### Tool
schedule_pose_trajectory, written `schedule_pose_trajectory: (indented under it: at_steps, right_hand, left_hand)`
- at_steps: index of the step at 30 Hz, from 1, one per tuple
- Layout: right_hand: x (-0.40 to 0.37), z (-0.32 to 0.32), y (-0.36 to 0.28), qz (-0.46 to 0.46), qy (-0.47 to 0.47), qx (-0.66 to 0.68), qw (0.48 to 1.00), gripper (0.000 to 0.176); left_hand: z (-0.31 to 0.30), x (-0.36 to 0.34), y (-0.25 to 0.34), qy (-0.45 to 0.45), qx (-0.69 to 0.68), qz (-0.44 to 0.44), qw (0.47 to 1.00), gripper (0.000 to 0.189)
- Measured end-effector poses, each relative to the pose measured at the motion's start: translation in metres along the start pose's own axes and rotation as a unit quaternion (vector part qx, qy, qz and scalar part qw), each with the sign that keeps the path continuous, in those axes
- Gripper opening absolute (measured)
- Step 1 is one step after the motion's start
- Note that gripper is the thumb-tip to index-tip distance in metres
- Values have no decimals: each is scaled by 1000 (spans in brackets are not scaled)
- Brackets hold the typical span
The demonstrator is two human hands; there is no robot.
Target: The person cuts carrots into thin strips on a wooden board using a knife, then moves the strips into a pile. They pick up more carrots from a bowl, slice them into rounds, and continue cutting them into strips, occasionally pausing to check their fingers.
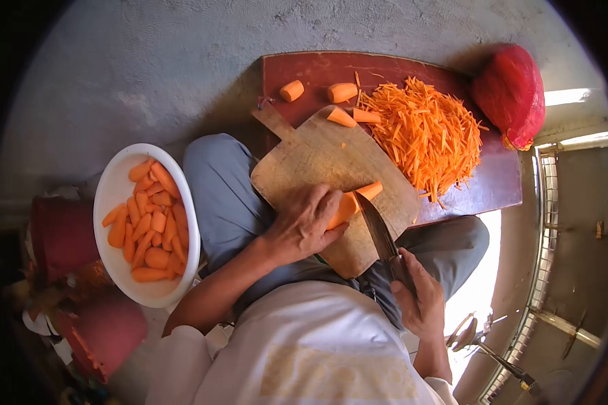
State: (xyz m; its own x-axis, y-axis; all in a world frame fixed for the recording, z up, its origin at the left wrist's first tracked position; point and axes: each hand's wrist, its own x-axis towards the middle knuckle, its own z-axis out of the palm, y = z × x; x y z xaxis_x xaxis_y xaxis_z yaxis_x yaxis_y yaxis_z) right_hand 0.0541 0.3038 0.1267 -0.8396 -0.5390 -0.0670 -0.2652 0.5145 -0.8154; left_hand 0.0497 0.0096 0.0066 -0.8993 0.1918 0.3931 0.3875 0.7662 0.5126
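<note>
On the wooden cutting board point(311, 165), my left hand point(307, 219) is closed around a peeled carrot piece point(345, 210). My right hand point(420, 293) grips a knife point(380, 229) by its handle. The blade's tip end lies against the carrot, beside a cut piece point(369, 192) on the far side. Two more cut pieces, one of them a wedge point(341, 117), lie at the board's far edge. A large heap of carrot strips point(425, 135) is piled just beyond the board.
A red table point(483, 196) carries the heap, two carrot chunks point(292, 90) and a red bag point(512, 94) at its right end. At left, a white basin point(192, 253) holds several peeled carrots. Red buckets point(111, 331) stand behind it. A grey wall point(169, 74) rises behind the table.
</note>
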Motion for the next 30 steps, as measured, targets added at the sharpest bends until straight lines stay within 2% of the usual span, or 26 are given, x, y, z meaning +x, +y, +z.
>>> schedule_pose_trajectory:
  at_steps: [4, 7, 10, 13, 14, 17, 20, 23, 25, 28, 30]
  right_hand:
    - [14, -2, -8, 97, -49, 4, 994, 54]
    - [28, -1, -11, 134, -84, 8, 987, 50]
    - [44, -9, -12, 99, -99, 2, 990, 46]
    - [57, -3, -6, 113, -117, 7, 987, 46]
    - [61, 9, 5, 66, -101, 8, 993, 47]
    - [70, 11, 7, 89, -123, -12, 988, 47]
    - [70, 15, 15, 20, -78, -14, 997, 47]
    - [72, 6, 13, -6, 11, 37, 999, 47]
    - [79, 2, 15, 43, 66, 139, 987, 44]
    - [101, 2, 50, 85, 135, 263, 952, 46]
    - [108, 4, 73, 67, 146, 332, 930, 44]
  left_hand:
    - [-1, 1, 0, -13, 3, 3, 1000, 67]
    - [1, 1, 0, -28, 15, 15, 999, 67]
    - [5, 3, -1, -24, 7, 34, 999, 68]
    - [6, 1, -3, -28, 1, 41, 999, 67]
    - [7, 0, -2, -33, 1, 40, 999, 67]
    - [7, -2, 4, 6, 52, 75, 996, 66]
    - [1, 2, 2, -7, -10, 28, 1000, 69]
    - [-1, 3, 0, 14, -55, -10, 998, 73]
    - [-1, 8, -8, 32, -91, -24, 995, 73]
    - [-25, 36, -22, 87, -28, -6, 996, 69]
    - [-40, 59, -34, 123, 10, 5, 992, 63]
